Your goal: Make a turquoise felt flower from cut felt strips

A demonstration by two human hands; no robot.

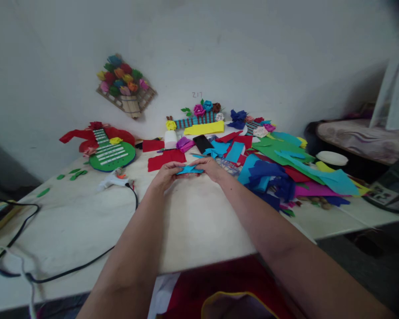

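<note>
A small piece of light blue paper (188,169) is pinched between my two hands above the middle of the table. My left hand (168,175) grips its left end, and my right hand (210,168) has hold of the right end. Parts of the fingers hide the paper's edges. Just behind the hands lie red paper sheets (166,160), a dark phone (202,144) and scissors (199,155). Light blue paper scraps (218,149) rest close to my right hand.
A white glue gun (115,180) with a black cord (76,268) lies at left, near a green guitar-shaped craft (115,155). Piled coloured paper (286,153) covers the right side. Paper flowers (202,107) stand against the wall, and a dark container (394,186) is at far right.
</note>
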